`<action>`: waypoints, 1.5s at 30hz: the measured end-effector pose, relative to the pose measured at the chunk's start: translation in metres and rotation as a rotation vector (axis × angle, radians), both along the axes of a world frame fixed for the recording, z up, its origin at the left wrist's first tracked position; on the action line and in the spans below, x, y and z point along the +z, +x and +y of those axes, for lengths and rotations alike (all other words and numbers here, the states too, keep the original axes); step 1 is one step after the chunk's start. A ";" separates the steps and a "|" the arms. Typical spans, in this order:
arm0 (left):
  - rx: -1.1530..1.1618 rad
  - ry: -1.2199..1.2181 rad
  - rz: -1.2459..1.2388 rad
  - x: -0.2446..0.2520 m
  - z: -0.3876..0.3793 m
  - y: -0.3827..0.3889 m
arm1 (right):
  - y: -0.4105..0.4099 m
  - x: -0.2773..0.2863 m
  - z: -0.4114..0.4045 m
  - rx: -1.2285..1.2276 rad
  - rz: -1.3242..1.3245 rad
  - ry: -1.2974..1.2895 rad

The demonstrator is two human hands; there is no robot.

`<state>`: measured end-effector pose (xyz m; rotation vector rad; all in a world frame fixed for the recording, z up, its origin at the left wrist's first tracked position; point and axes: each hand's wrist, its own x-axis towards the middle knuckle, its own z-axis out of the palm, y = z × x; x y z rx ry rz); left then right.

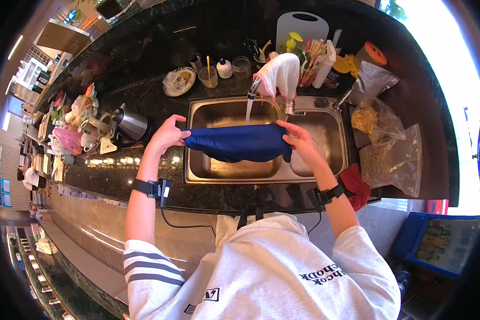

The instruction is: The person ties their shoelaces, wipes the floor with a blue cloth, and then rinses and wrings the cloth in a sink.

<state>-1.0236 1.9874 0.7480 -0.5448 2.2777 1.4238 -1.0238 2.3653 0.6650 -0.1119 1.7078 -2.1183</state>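
Observation:
A dark blue cloth (238, 140) is stretched sideways above the double-bowl steel sink (208, 178), its lower edge sagging. My left hand (171, 134) pinches its left end over the sink's left rim. At the other end, near the divider between the bowls, my right hand (298, 140) grips the cloth between thumb and fingers. Water runs from the faucet spout (254, 87) behind the cloth; the cloth hides where the stream lands. A white cloth with a pink edge (282, 74) is draped over the faucet.
Behind the sink stand a glass jar (241, 68), a white bottle (224, 69), a plate (179, 81) and a cutting board (300, 28). An electric kettle (133, 125) is at left. Plastic bags (404, 160) and a red cloth (356, 186) lie at right. A person (32, 178) is far left.

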 end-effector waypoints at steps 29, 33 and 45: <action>-0.348 0.025 0.270 0.053 0.027 -0.022 | 0.021 -0.023 -0.005 0.049 -0.071 0.001; -0.334 0.088 0.314 0.053 0.028 -0.022 | 0.022 -0.012 -0.006 0.252 -0.174 0.079; -0.425 0.093 0.304 0.077 0.037 -0.012 | 0.026 -0.027 -0.017 0.379 -0.302 0.132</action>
